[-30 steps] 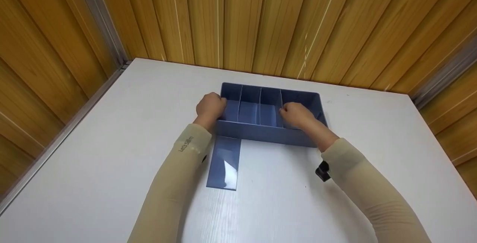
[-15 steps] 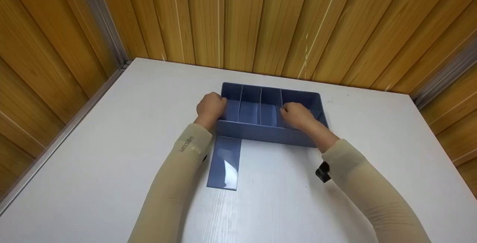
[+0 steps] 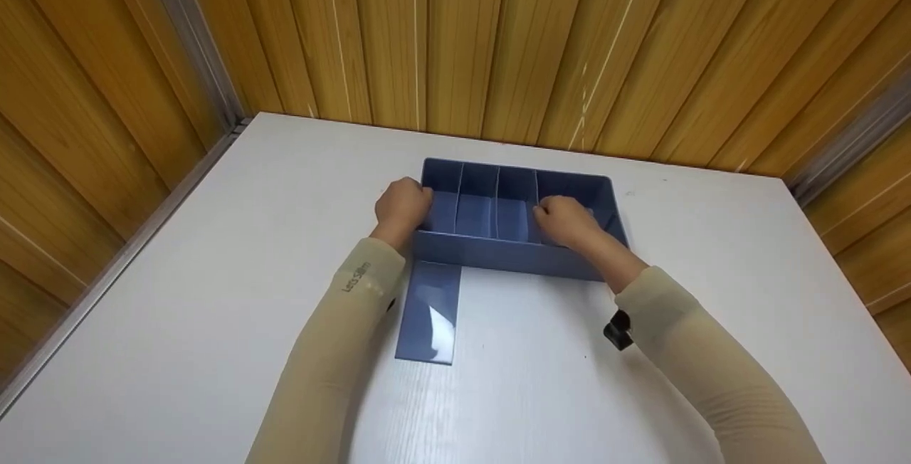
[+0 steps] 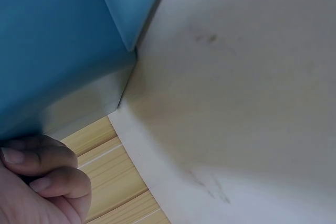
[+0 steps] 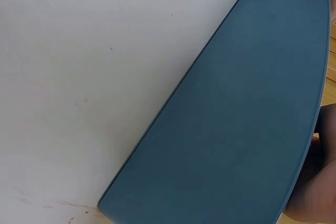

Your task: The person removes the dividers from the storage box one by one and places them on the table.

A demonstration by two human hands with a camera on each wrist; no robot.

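A blue drawer organizer box (image 3: 509,259) with three upright dividers stands on the white table. At its left wall my left hand (image 3: 400,204) grips the rim; the left wrist view shows that hand's curled fingers (image 4: 52,166) against the outside of the wall. My right hand (image 3: 566,220) reaches over the front wall and pinches the rightmost divider (image 3: 537,190), hiding its front part. In the right wrist view the fingers (image 5: 320,182) appear beyond the top edge of the long front wall (image 5: 226,103). One loose flat blue panel (image 3: 430,311) lies before the box's left front corner.
The white table (image 3: 249,293) extends around the box. Behind it rises a wood-patterned wall (image 3: 455,44), with metal frame posts (image 3: 196,37) at the corners. A black wrist device (image 3: 618,329) sits under the right sleeve.
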